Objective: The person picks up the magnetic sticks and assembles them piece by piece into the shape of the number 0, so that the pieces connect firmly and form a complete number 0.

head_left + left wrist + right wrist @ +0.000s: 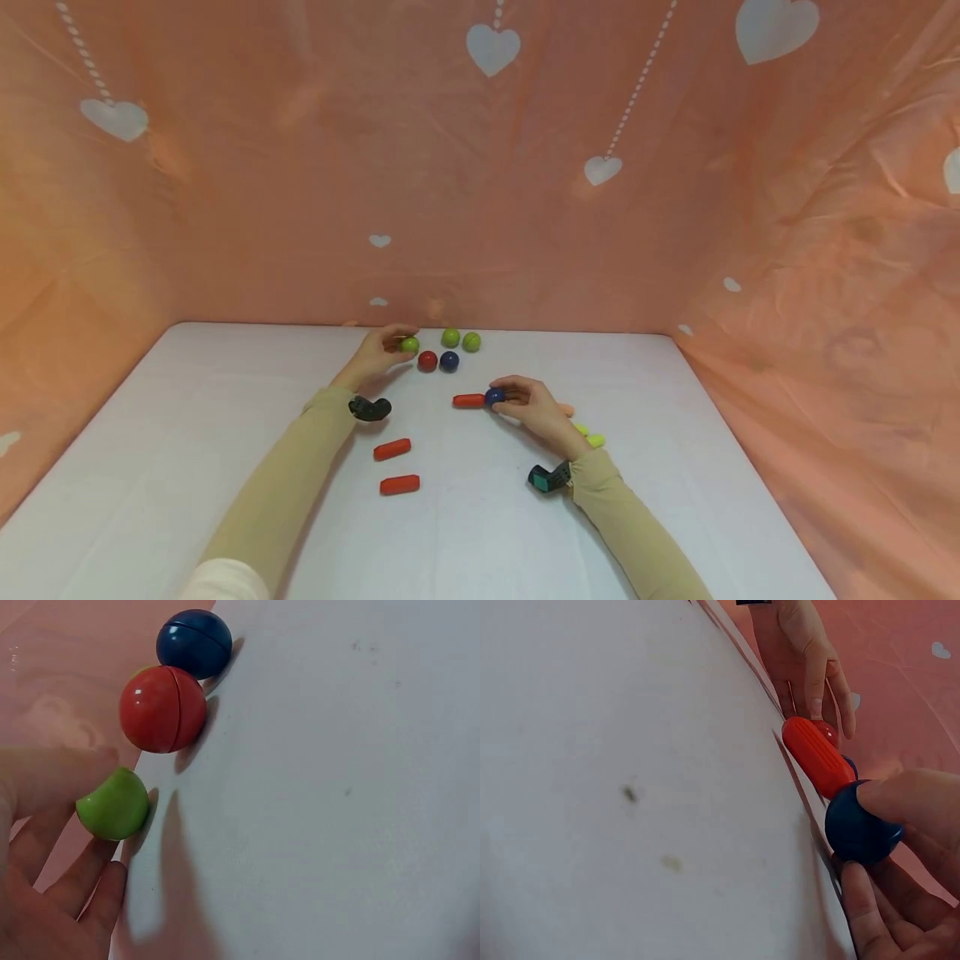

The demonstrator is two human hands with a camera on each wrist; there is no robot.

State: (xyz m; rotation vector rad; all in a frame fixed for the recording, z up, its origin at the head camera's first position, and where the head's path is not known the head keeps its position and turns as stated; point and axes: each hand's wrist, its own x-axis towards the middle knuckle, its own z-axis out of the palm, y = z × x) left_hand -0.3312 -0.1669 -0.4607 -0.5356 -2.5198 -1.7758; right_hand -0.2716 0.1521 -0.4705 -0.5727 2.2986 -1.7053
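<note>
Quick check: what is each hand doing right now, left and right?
Left hand: pinches a green ball.
Right hand: grips a blue ball that touches a red stick.

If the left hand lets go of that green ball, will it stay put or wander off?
Likely to roll: the green ball is round and glossy, and the white table looks flat and smooth, so little would stop it. The left hand pinches it with fingertips only, so it is probably light. Its shiny surface may slip; the red ball close by could check a short roll.
</note>
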